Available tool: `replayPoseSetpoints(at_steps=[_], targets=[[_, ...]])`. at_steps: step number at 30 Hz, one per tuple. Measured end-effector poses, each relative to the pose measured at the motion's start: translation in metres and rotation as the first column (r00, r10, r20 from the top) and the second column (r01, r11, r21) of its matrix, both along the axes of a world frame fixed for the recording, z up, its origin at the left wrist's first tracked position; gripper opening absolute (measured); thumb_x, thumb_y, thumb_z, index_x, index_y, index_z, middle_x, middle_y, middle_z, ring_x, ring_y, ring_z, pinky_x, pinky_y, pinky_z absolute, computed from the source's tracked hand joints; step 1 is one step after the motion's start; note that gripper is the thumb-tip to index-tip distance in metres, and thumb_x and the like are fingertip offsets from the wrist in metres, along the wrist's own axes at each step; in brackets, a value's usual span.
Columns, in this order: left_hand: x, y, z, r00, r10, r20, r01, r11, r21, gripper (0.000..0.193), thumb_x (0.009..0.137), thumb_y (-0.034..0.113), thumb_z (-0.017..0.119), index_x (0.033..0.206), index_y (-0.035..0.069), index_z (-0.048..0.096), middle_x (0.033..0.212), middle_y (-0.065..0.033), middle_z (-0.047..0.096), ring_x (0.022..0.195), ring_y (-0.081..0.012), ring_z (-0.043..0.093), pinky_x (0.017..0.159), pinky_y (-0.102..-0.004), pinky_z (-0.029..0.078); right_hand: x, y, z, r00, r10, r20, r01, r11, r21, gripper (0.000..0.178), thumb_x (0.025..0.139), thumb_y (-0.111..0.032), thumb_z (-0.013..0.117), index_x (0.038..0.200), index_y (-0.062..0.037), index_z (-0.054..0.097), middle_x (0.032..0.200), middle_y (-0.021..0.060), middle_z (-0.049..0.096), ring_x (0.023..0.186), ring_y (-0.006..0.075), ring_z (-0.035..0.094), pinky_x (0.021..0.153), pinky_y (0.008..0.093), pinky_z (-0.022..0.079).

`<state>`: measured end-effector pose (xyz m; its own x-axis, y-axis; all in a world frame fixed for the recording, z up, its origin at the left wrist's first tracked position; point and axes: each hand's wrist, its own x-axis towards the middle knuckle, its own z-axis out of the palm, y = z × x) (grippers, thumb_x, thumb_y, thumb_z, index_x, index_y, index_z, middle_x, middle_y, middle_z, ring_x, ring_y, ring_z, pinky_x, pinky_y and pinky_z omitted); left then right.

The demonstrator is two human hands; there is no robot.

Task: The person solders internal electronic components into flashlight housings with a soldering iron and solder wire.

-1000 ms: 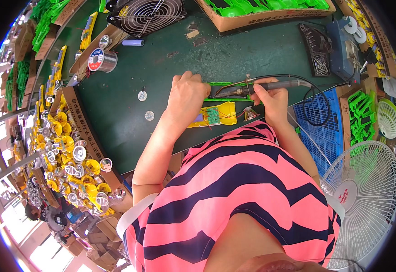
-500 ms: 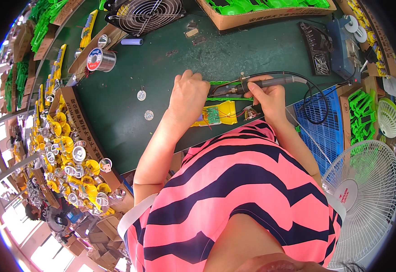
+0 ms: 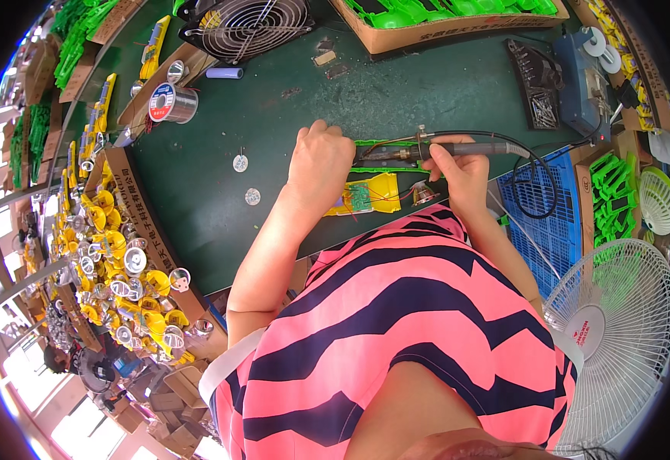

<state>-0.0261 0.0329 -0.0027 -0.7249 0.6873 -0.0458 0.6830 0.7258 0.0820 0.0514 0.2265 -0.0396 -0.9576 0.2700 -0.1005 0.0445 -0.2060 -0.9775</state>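
My right hand [image 3: 459, 170] is closed round the dark handle of a soldering iron [image 3: 496, 148], which has a thin feed tube along it. The iron lies level above a long green plastic shell [image 3: 400, 166], its front end pointing left toward my left hand [image 3: 318, 163]. That hand is closed, knuckles up, at the shell's left end. Its fingertips and the iron's tip are hidden, so what it grips cannot be made out. Just nearer to me lies a yellow plastic housing [image 3: 385, 192] with a small green circuit board [image 3: 360, 196]. Thin wires run from it to a reflector cup [image 3: 425, 193].
Two small round silvery discs [image 3: 252, 197] lie left of my hands. Behind them are a solder wire spool [image 3: 174, 103] and a black fan [image 3: 251, 27]. A box of green parts [image 3: 458, 32] stands at the back. Right are a screw tray [image 3: 542, 107] and a blue machine [image 3: 578, 84].
My right hand and the soldering iron have shifted slightly to the right, and the iron lies a little more level. My left hand has stayed nearly in place.
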Motion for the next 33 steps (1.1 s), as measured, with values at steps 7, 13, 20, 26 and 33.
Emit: replayPoseSetpoints(at_steps=[7,13,20,26,33], targets=[[-0.0004,-0.0011,-0.001,1.0,0.011,0.017,-0.011,0.999,0.043,0.005,0.065,0.006,0.059,0.064,0.004,0.063,0.067,-0.0083,0.054,0.075,-0.024,0.051,0.067,-0.035,0.042,-0.0014,-0.001,-0.0021,0.999,0.053,0.01,-0.053,0.998,-0.028,0.014,0.079,-0.005,0.061,0.09,0.003,0.055,0.073,0.0073,0.06,0.06,0.0093,0.059,0.047,0.0171,0.041],[-0.0003,-0.0013,-0.0025,1.0,0.015,0.024,-0.017,0.998,0.061,0.006,0.067,0.006,0.058,0.065,0.003,0.063,0.068,-0.0089,0.054,0.075,-0.0245,0.051,0.067,-0.0355,0.042,-0.0024,-0.0036,-0.003,0.998,0.058,0.027,-0.058,0.998,0.022,0.013,0.079,-0.004,0.061,0.089,0.0032,0.056,0.074,0.0074,0.06,0.062,0.0096,0.06,0.048,0.0171,0.042],[0.0003,-0.0014,-0.003,1.0,0.014,0.011,-0.015,0.998,0.061,0.006,0.067,0.006,0.058,0.064,0.003,0.063,0.068,-0.009,0.054,0.074,-0.0245,0.051,0.066,-0.0355,0.042,-0.0023,-0.0054,-0.0021,0.999,0.045,0.013,-0.045,0.999,0.014,0.013,0.078,-0.001,0.061,0.088,0.0041,0.056,0.074,0.0076,0.061,0.063,0.0101,0.061,0.05,0.0171,0.043],[0.001,-0.0018,-0.0018,1.0,0.017,-0.004,-0.017,0.998,0.062,0.006,0.067,0.006,0.058,0.064,0.003,0.062,0.067,-0.009,0.054,0.074,-0.0244,0.052,0.066,-0.0353,0.042,-0.0006,-0.0013,-0.0012,0.999,0.035,0.007,-0.035,0.999,-0.007,0.013,0.078,-0.003,0.062,0.088,0.0032,0.056,0.077,0.009,0.061,0.062,0.012,0.061,0.049,0.0179,0.044],[0.0019,-0.0001,-0.0031,1.0,0.021,-0.013,-0.02,0.998,0.066,0.004,0.066,0.006,0.059,0.065,0.004,0.061,0.067,-0.0082,0.054,0.074,-0.0242,0.051,0.066,-0.0357,0.042,0.0043,0.0036,0.0048,0.941,-0.09,-0.327,0.121,0.99,0.078,0.018,0.078,-0.003,0.063,0.093,0.0039,0.057,0.081,0.0088,0.061,0.073,0.0146,0.062,0.059,0.0213,0.048]])
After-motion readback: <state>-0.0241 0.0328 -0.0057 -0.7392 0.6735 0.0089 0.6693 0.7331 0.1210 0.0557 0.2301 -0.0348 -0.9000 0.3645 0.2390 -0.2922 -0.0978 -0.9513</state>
